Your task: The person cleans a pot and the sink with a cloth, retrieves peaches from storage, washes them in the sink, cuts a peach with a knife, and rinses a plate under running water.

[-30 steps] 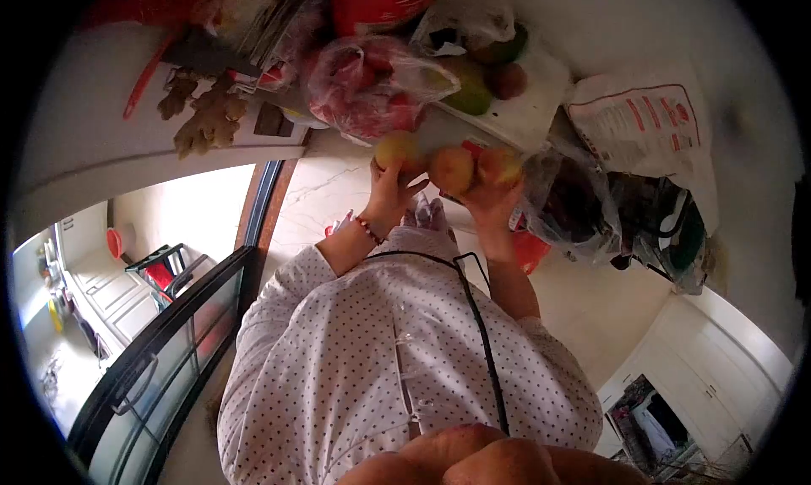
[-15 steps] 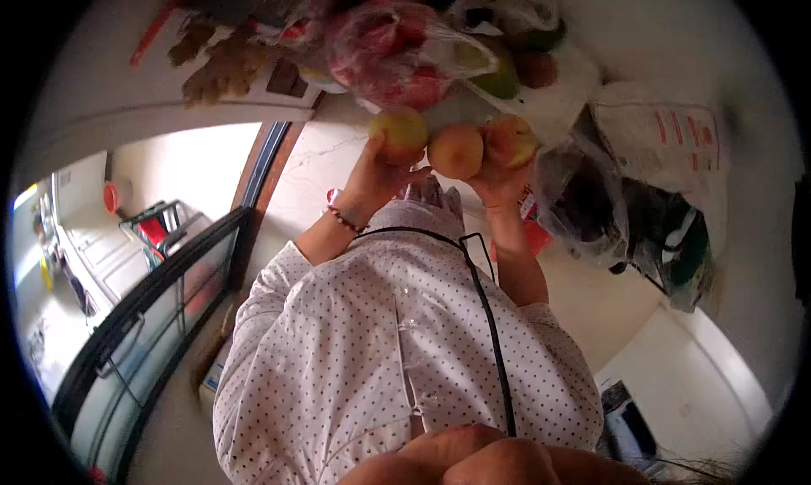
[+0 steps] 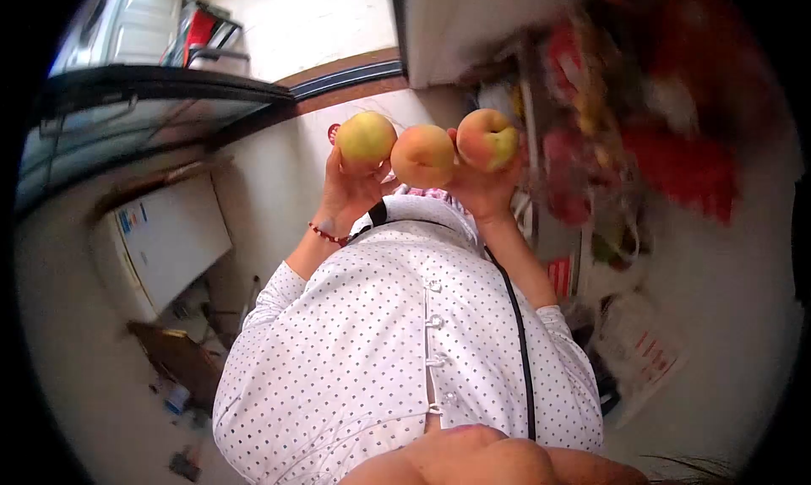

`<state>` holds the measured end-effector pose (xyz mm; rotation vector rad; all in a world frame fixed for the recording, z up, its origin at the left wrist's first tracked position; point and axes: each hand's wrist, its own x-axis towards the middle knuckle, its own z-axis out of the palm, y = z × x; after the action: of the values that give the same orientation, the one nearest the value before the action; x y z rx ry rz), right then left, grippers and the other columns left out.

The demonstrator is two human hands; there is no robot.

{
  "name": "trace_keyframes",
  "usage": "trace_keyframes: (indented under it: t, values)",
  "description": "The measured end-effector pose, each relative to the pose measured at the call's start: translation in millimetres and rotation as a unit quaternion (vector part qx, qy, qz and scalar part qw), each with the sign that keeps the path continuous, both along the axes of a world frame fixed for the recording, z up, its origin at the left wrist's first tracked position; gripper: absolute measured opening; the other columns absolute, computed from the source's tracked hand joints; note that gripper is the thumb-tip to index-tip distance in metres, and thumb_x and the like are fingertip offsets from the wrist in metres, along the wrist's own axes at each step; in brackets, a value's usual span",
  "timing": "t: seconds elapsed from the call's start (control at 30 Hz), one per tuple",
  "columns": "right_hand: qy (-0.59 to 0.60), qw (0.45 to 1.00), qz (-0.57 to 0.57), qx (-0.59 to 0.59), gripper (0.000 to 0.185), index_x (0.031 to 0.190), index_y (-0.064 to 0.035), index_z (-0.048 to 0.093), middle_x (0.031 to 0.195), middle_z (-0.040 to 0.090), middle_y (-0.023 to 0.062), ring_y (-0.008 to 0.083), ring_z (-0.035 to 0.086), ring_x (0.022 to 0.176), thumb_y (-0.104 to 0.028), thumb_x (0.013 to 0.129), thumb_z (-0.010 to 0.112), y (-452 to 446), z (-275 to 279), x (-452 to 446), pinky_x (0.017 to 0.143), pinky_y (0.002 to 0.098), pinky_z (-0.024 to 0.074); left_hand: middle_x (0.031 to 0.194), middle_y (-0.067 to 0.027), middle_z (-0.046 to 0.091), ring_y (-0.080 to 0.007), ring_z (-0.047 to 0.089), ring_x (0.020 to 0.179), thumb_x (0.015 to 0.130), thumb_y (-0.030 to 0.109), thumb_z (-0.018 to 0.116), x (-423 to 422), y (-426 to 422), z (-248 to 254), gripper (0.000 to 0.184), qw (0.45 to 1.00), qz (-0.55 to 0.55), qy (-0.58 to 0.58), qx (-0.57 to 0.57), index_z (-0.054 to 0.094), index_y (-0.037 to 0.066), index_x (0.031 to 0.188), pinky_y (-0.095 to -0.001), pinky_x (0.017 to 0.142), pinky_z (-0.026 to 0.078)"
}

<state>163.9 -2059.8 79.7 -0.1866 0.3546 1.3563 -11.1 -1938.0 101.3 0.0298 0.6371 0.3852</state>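
Note:
My left hand, with a beaded bracelet at the wrist, is closed round a yellow-green peach. Two more peaches are at my right hand: an orange-pink middle peach and a right peach with a red blush and a deep crease. All three are held up side by side in front of my chest. The middle peach sits between the hands, close to the left one, and its underside contact is partly hidden.
On the right, a blurred shelf holds plastic bags, including a red bag. A white printed bag lies below it. To the left stand a glass door and a white box-like appliance. A doorway threshold lies ahead.
My body has turned left, away from the shelf of bags, which has swung to the right of the view. The doorway is now ahead. Both hands still hold the peaches.

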Motion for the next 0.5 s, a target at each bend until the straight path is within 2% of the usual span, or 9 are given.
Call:
trace_keyframes:
  t: [0.13,0.2,0.23,0.27,0.33,0.37,0.4,0.43,0.5]
  values:
    - [-0.124,0.984,0.108,-0.07,0.071,0.122,-0.0136,0.037,0.122,0.041,0.0041,0.0172,0.034,0.115,-0.06,0.069,0.049,104,-12,-21,0.098,0.0428,0.0203,0.112,-0.0033,0.05,-0.0157,0.049,0.098,0.074,0.051,0.054,-54,60,-27,0.058,0.991,0.108,-0.073,0.013,0.043,0.015,0.118,-0.0453,0.09,0.035]
    - [-0.27,0.945,0.155,-0.105,0.069,0.122,-0.0138,0.036,0.122,0.04,0.0021,0.0147,0.034,0.115,-0.058,0.071,0.049,156,-13,-29,0.098,0.0408,0.0198,0.115,-0.0056,0.047,-0.0188,0.046,0.104,0.073,0.041,0.061,-69,92,-30,0.058,0.985,0.142,-0.089,0.044,0.041,0.014,0.12,-0.0461,0.091,0.034]
    - [-0.412,0.885,0.186,-0.116,0.069,0.123,-0.0139,0.036,0.123,0.04,0.001,0.0135,0.034,0.115,-0.058,0.072,0.049,182,-12,-36,0.098,0.0398,0.0196,0.115,-0.0056,0.047,-0.0188,0.046,0.104,0.073,0.041,0.061,-76,108,-24,0.058,0.982,0.161,-0.088,0.045,0.041,0.014,0.12,-0.0461,0.091,0.034]
    - [-0.572,0.783,0.211,-0.118,0.068,0.123,-0.014,0.035,0.123,0.039,0.0,0.0122,0.034,0.114,-0.057,0.072,0.049,204,-11,-43,0.098,0.0388,0.0193,0.116,-0.0068,0.046,-0.0208,0.045,0.105,0.072,0.035,0.064,-85,123,-14,0.059,0.983,0.161,-0.074,0.054,0.039,0.013,0.12,-0.0459,0.091,0.035]
    - [-0.659,0.708,0.232,-0.101,0.066,0.124,-0.0142,0.034,0.123,0.039,-0.0021,0.0097,0.034,0.114,-0.056,0.074,0.049,255,-3,-58,0.098,0.0368,0.0188,0.117,-0.0079,0.044,-0.0228,0.044,0.107,0.071,0.028,0.066,-103,171,-3,0.06,0.981,0.167,-0.055,0.078,0.037,0.013,0.121,-0.0457,0.091,0.036]
    - [-0.702,0.668,0.226,-0.101,0.069,0.122,-0.0133,0.035,0.123,0.039,0.0041,0.0176,0.033,0.116,-0.059,0.072,0.047,276,6,-69,0.099,0.0406,0.0199,0.118,-0.0089,0.043,-0.024,0.043,0.109,0.07,0.023,0.066,-108,193,0,0.062,0.978,0.163,-0.056,0.115,0.035,0.013,0.122,-0.045,0.091,0.037]
    - [-0.432,0.879,0.2,-0.033,0.07,0.121,-0.013,0.037,0.123,0.04,0.0069,0.0214,0.033,0.116,-0.061,0.07,0.046,292,6,-70,0.099,0.0429,0.0207,0.118,-0.0098,0.042,-0.0252,0.042,0.11,0.07,0.018,0.067,-110,211,4,0.064,0.975,0.155,-0.056,0.146,0.032,0.012,0.123,-0.0444,0.09,0.038]
    - [-0.106,0.982,0.155,-0.003,0.071,0.119,-0.0126,0.038,0.122,0.04,0.0098,0.0253,0.033,0.117,-0.062,0.069,0.045,307,7,-72,0.099,0.0452,0.0214,0.118,-0.0103,0.041,-0.0257,0.042,0.11,0.071,0.013,0.065,-113,227,4,0.064,0.969,0.168,-0.062,0.169,0.03,0.013,0.124,-0.0436,0.088,0.041]
    - [-0.075,0.983,0.169,0.019,0.07,0.118,-0.0126,0.039,0.121,0.041,0.0093,0.0254,0.034,0.116,-0.062,0.069,0.046,330,11,-72,0.099,0.0453,0.0219,0.118,-0.0101,0.041,-0.0257,0.042,0.11,0.071,0.011,0.065,-114,255,-3,0.065,0.964,0.158,-0.028,0.214,0.029,0.013,0.124,-0.0438,0.087,0.041]
